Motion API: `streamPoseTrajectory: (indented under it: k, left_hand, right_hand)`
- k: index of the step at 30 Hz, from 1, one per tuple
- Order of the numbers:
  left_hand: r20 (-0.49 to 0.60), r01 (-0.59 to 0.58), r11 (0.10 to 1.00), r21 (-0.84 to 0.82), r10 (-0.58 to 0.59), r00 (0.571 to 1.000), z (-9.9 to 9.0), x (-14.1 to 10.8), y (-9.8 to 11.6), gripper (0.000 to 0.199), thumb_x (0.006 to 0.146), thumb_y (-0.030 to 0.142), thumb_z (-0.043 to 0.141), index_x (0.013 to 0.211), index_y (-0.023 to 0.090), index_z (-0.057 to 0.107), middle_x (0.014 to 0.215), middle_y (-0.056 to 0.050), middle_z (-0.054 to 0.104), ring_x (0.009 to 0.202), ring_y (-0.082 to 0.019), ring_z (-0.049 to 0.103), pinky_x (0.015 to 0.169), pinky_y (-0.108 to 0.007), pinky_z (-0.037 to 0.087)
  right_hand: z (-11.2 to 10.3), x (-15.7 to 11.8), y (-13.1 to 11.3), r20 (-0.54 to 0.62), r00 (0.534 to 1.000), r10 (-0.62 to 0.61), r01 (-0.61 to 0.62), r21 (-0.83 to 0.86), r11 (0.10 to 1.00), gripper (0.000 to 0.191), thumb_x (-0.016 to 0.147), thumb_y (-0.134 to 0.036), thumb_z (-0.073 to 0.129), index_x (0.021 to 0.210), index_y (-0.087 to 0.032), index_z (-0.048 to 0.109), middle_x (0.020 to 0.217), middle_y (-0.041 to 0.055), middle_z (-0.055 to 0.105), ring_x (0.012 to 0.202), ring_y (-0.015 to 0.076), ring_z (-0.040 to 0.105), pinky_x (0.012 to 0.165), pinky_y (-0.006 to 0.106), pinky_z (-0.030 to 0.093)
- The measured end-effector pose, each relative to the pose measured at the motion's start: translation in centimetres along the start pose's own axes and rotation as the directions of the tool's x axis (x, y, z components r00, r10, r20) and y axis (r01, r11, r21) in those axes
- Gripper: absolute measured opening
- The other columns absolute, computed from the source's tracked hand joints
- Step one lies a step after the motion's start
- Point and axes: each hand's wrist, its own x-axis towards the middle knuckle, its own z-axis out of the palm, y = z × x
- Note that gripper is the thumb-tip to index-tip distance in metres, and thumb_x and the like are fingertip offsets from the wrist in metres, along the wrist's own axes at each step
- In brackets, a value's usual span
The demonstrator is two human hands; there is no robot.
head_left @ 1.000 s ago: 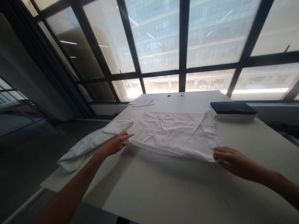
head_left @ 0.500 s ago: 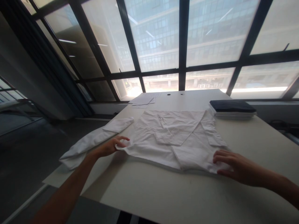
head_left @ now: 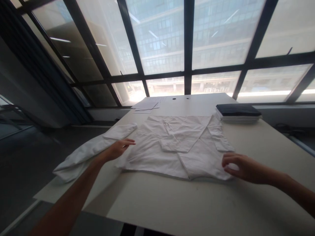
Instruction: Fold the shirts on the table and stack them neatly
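Observation:
A white shirt [head_left: 152, 154] lies spread on the white table [head_left: 177, 203], its front hem towards me and folded cloth layers crossing its middle. My left hand [head_left: 120, 147] is over the shirt's near left corner, fingers stretched out and holding nothing. Beside the right edge of the shirt is my right hand [head_left: 238, 167], its thumb and forefinger curved with a gap between them; no cloth is visibly gripped. A second white garment [head_left: 83, 152] lies bunched along the table's left edge, partly behind my left forearm.
A stack of folded cloths [head_left: 238, 113], dark on top and white below, sits at the right rear. Several paper sheets [head_left: 146, 105] lie at the far left of the table. Large windows [head_left: 159, 36] rise behind it, with a dark curtain [head_left: 49, 68] on the left.
My left hand has let go of the shirt's near left corner and lifted slightly; that corner now lies flatter. The right thumb and forefinger have come off the hem. The view has turned slightly right.

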Motion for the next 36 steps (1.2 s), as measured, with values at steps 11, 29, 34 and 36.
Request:
streamPoseTrajectory:
  k: [11,29,34,36]
  left_hand:
    - [0.033,-0.314,0.947,0.073,0.312,0.950,10.5,12.5,13.6,0.052,0.103,0.047,0.041,0.149,0.023,0.048,0.156,-0.011,0.045,0.145,-0.027,0.039,0.120,-0.047,0.031]
    - [-0.050,-0.276,0.947,0.163,0.287,0.956,14.3,13.2,14.0,0.052,0.104,0.052,0.035,0.149,0.031,0.048,0.159,-0.005,0.040,0.147,-0.028,0.035,0.120,-0.049,0.031]
    - [-0.072,-0.281,0.945,0.167,0.296,0.953,14.4,13.3,13.9,0.051,0.103,0.052,0.038,0.148,0.031,0.051,0.157,-0.005,0.045,0.144,-0.028,0.041,0.119,-0.048,0.034]
    - [-0.075,-0.282,0.944,0.171,0.298,0.951,14.4,13.4,13.8,0.051,0.103,0.052,0.038,0.147,0.031,0.051,0.156,-0.005,0.045,0.143,-0.028,0.041,0.118,-0.048,0.035]
  right_hand:
    - [2.7,11.7,3.3,-0.351,0.860,0.371,-0.479,-0.303,0.824,0.050,0.089,-0.038,0.061,0.133,-0.015,0.055,0.123,0.0190,0.059,0.117,0.0319,0.056,0.096,0.037,0.045]
    - [-4.8,2.7,16.1,-0.221,0.515,0.828,-0.647,0.533,0.545,0.030,0.071,-0.013,0.057,0.101,-0.014,0.064,0.056,0.0016,0.059,0.052,0.0200,0.059,0.058,0.033,0.045]
    - [-5.4,1.7,16.6,-0.558,0.594,0.580,-0.592,0.184,0.784,0.027,0.080,-0.017,0.048,0.096,-0.017,0.071,0.090,0.0143,0.073,0.083,0.0291,0.068,0.083,0.045,0.051]
    - [-4.5,3.6,13.8,-0.643,0.701,0.310,-0.427,-0.030,0.904,0.034,0.083,-0.014,0.044,0.105,-0.014,0.071,0.112,0.0181,0.070,0.105,0.0300,0.064,0.098,0.044,0.047]
